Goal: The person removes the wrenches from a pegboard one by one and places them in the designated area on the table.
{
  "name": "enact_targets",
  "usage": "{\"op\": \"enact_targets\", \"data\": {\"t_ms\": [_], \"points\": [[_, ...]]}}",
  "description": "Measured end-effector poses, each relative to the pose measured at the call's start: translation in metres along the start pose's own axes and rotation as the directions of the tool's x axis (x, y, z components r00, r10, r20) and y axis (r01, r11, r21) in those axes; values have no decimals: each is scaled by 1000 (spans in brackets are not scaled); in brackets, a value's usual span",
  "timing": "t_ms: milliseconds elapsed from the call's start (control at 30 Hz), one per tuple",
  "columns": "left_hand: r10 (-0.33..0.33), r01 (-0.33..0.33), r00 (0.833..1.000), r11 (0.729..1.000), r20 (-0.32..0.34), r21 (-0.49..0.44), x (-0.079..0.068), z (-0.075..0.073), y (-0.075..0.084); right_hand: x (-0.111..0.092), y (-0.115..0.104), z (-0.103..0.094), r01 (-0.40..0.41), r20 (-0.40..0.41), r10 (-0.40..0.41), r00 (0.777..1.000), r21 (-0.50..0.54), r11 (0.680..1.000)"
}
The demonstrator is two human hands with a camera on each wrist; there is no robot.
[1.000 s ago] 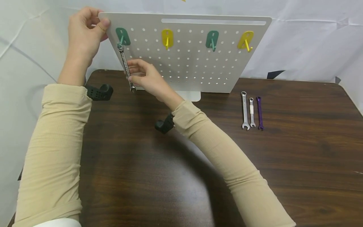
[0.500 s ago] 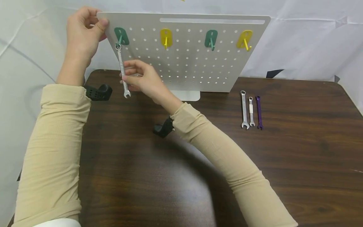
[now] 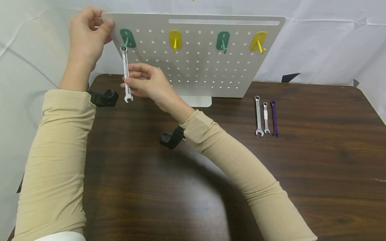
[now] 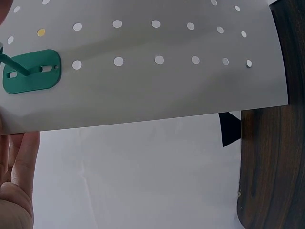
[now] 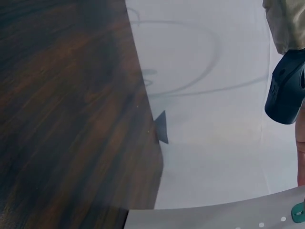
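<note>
At the upper left in the head view, my left hand (image 3: 87, 40) grips the top left corner of a light grey pegboard (image 3: 205, 73). My right hand (image 3: 150, 83) pinches a silver combination wrench (image 3: 125, 67) by its lower shank. It stands nearly upright, ring end up and open jaw end down. The ring is at the tip of the leftmost green hook (image 3: 128, 38); whether the tip passes through it is hard to tell. In the left wrist view, fingers (image 4: 26, 162) lie behind the board's edge near the green hook (image 4: 33, 71). The right wrist view does not show the wrench.
Further along the board are a yellow hook (image 3: 175, 40), another green hook (image 3: 223, 41) and a second yellow hook (image 3: 258, 42). On the dark wooden table (image 3: 325, 140) lie a larger silver wrench (image 3: 258, 115), a smaller silver one (image 3: 265, 117) and a purple one (image 3: 274, 118).
The wrench's lower end has swung left, from a slant to almost upright, and my right hand has shifted slightly left with it. My left hand keeps its grip on the board's corner.
</note>
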State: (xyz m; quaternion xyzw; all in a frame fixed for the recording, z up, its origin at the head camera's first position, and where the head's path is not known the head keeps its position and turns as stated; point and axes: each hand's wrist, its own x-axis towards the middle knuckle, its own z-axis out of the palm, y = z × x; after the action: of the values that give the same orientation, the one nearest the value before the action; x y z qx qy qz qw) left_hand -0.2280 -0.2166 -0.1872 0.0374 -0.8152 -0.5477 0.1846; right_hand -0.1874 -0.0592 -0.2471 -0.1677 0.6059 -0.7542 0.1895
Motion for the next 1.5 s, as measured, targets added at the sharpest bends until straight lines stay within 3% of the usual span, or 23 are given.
{"op": "enact_targets", "data": {"t_ms": [667,867,1500], "points": [[2,-2,1000,1000,-4,12,1,0,-3,-14,-11,-5,62,-18,-63,998,-50,997],[-5,6,1000,999,-10,47,1,0,-2,-23,-18,-19,79,-48,-80,996,-29,996],[-29,29,1000,999,-2,45,0,-2,-3,-57,-34,-82,33,-171,-54,984,-122,992]]}}
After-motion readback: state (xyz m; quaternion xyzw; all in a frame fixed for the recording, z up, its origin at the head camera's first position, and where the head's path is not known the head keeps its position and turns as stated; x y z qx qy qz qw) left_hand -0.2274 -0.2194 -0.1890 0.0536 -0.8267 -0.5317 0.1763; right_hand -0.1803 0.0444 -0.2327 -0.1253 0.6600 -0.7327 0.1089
